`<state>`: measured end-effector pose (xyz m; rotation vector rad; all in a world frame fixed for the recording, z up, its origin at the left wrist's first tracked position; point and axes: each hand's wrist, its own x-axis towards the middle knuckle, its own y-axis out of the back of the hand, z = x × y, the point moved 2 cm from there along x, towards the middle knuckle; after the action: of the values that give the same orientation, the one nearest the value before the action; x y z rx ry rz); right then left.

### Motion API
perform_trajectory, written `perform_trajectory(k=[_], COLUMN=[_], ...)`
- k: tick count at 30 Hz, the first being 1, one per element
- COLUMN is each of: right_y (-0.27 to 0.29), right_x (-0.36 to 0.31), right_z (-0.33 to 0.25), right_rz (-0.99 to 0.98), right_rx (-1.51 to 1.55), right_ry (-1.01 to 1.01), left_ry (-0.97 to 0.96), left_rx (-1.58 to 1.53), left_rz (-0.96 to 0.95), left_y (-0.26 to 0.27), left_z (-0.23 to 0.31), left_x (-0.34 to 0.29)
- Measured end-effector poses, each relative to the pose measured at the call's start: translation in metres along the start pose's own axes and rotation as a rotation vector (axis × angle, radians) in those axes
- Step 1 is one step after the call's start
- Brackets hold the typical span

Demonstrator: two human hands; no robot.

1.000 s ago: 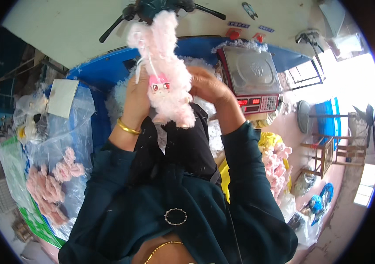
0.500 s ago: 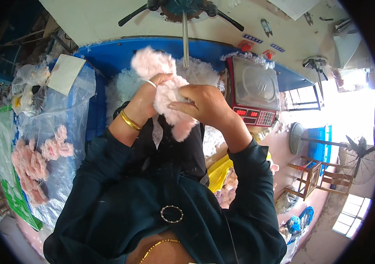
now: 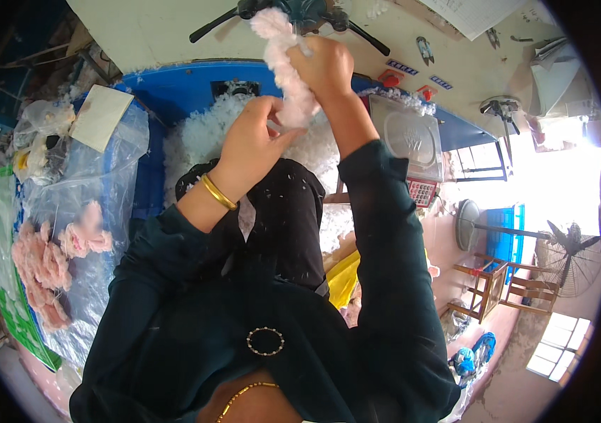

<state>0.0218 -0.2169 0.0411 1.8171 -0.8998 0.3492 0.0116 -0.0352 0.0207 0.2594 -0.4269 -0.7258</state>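
Observation:
A fluffy pale pink plush toy skin is stretched upward in front of the stuffing machine at the top. My right hand is closed around its middle, close under the machine's hub. At its lower end, my left hand pinches the fabric between thumb and fingers. The machine's metal tube is hidden behind the plush and my right hand, so how far it goes inside cannot be seen. Loose white fibre filling lies in the blue bin below my hands.
Several pink plush pieces lie on plastic sheeting at left, near a cream card. A red scale with a clear cover stands right of my right forearm. Snips rest on the machine table. Farther right are a stool and a fan.
The plush has gone up from above my lap to the machine, covering its tube. My right hand has moved up with it; my left now holds the lower end.

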Motion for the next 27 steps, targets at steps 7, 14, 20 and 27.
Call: perform_trajectory(k=[7,14,20,27], right_y=[0.032,0.002,0.0,0.03], right_x=[-0.046,0.019,-0.002,-0.036], right_z=[-0.027,-0.011,-0.009,-0.031], right_rz=[-0.103,-0.085,-0.057,-0.23], right_rx=[0.026,-0.001,-0.035,-0.063], right_ry=[-0.078,-0.245,-0.216,-0.186], left_ry=[-0.357,0.379,0.438,-0.115], left_rx=[0.156,-1.153,-1.239,-0.174], left_rz=[0.037,-0.058,0.163,0.145], left_y=[-0.001,-0.003,-0.028,-0.028], left_z=[-0.018,-0.038,0.002,-0.008], left_x=[-0.03,0.038,0.003,-0.026])
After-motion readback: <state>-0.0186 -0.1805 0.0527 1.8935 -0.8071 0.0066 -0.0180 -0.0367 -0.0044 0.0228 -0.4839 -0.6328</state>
